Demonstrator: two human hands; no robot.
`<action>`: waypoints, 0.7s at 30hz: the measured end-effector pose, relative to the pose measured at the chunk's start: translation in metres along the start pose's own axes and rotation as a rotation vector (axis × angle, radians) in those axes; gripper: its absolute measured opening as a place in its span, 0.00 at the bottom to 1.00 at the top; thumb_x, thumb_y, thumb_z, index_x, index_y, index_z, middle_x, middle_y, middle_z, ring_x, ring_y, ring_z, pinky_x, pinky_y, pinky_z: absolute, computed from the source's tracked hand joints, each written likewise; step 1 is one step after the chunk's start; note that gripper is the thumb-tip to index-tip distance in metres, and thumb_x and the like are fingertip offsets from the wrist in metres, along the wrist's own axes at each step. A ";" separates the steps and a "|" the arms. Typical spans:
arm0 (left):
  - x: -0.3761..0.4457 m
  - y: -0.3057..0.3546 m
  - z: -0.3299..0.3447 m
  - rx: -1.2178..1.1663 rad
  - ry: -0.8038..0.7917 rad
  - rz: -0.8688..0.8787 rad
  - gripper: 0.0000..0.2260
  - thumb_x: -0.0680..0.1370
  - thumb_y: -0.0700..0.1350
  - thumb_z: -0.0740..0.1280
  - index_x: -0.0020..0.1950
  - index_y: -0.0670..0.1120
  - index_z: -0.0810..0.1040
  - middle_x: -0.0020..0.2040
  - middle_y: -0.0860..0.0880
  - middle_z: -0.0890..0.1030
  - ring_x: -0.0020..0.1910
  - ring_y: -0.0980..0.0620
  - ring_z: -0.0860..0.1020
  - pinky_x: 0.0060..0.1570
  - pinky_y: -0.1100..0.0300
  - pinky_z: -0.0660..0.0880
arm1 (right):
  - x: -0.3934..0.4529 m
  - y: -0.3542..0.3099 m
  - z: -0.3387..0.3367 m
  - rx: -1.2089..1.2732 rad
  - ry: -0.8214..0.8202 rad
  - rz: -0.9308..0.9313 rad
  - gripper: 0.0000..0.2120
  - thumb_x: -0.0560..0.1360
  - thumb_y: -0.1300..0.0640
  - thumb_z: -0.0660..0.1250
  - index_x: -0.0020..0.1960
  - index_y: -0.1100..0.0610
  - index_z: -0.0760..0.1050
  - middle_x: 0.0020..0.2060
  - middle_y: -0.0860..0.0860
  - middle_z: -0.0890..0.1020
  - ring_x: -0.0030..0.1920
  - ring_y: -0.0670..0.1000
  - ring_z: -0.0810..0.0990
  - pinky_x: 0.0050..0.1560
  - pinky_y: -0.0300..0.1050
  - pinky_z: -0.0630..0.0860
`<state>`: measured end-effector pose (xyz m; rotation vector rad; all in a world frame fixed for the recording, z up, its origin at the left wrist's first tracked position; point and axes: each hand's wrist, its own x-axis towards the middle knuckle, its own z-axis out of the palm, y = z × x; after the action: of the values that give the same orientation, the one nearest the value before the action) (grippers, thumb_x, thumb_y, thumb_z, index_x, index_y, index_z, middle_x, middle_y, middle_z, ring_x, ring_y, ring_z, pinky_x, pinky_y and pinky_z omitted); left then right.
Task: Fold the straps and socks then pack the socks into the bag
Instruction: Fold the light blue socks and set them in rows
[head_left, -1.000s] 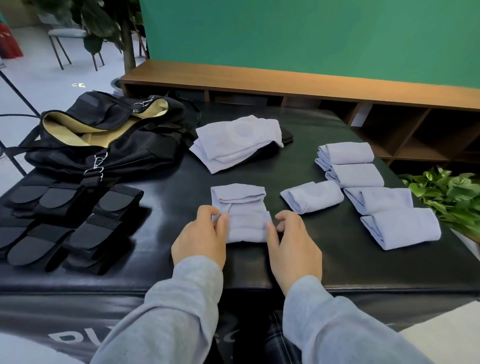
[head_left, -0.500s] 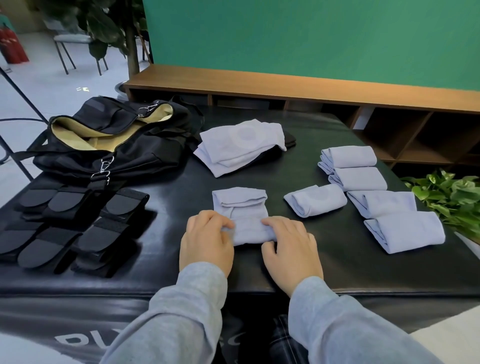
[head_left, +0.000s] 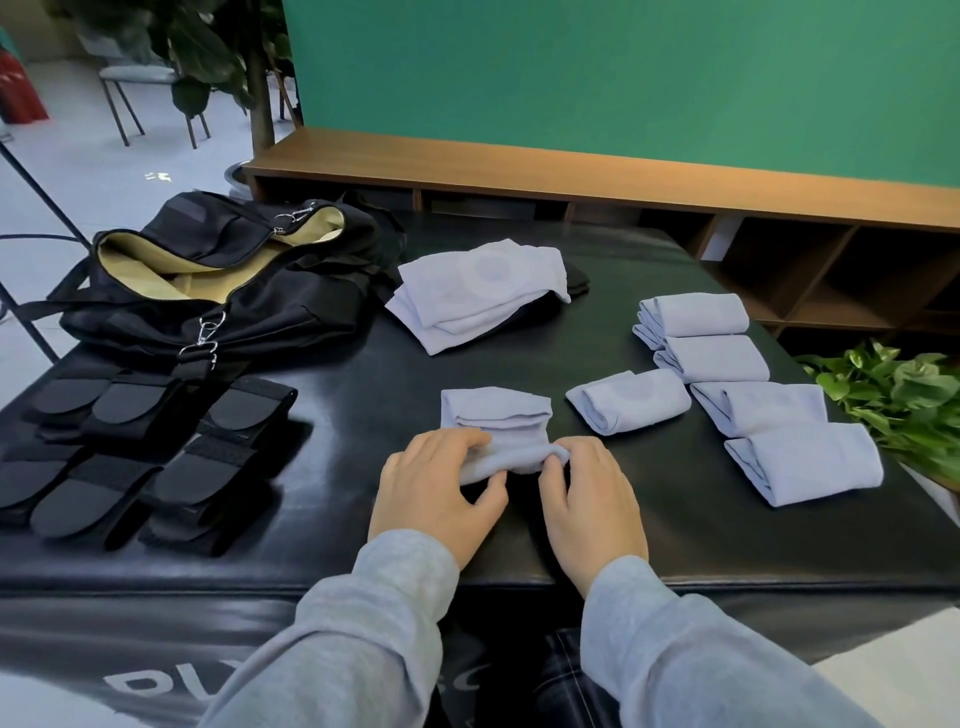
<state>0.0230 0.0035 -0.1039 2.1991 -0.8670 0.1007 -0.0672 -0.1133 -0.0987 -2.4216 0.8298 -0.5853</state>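
Black padded table (head_left: 649, 530) holds folded straps (head_left: 140, 447) at its left edge and five rolled socks (head_left: 727, 384) toward the right — both hands (left hand (head_left: 431, 499), right hand (head_left: 592, 506)) grip the half-rolled sock (head_left: 498, 441) near the front edge, unfolded socks (head_left: 483, 291) and the empty open bag (head_left: 218, 280) still waiting.

Green wall (head_left: 623, 78) behind a wooden shelf unit (head_left: 571, 179), chair (head_left: 140, 78) far left

Near edge of the sock (head_left: 498, 436) now rolled farther up under both hands' grip.
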 end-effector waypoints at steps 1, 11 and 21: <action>-0.001 0.001 -0.001 -0.052 0.008 -0.037 0.12 0.72 0.51 0.67 0.54 0.56 0.74 0.45 0.67 0.71 0.53 0.62 0.70 0.51 0.68 0.61 | 0.000 0.000 0.000 0.020 0.002 0.018 0.06 0.79 0.53 0.55 0.45 0.49 0.67 0.43 0.44 0.72 0.46 0.47 0.70 0.46 0.40 0.63; -0.005 0.003 -0.006 -0.316 0.023 -0.234 0.14 0.78 0.50 0.62 0.62 0.57 0.64 0.49 0.68 0.71 0.49 0.59 0.73 0.49 0.63 0.69 | -0.004 0.002 0.002 -0.038 0.037 -0.038 0.10 0.72 0.45 0.53 0.40 0.53 0.62 0.41 0.43 0.67 0.47 0.47 0.63 0.47 0.42 0.65; -0.002 0.005 -0.008 -0.210 0.020 -0.057 0.20 0.76 0.45 0.62 0.64 0.62 0.64 0.58 0.71 0.65 0.56 0.63 0.64 0.58 0.69 0.56 | -0.003 0.006 0.003 -0.026 0.036 -0.102 0.07 0.68 0.50 0.56 0.38 0.53 0.67 0.42 0.42 0.73 0.48 0.45 0.67 0.50 0.38 0.60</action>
<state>0.0195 0.0074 -0.0960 2.0209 -0.7677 0.0032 -0.0703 -0.1143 -0.1057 -2.4955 0.7363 -0.6616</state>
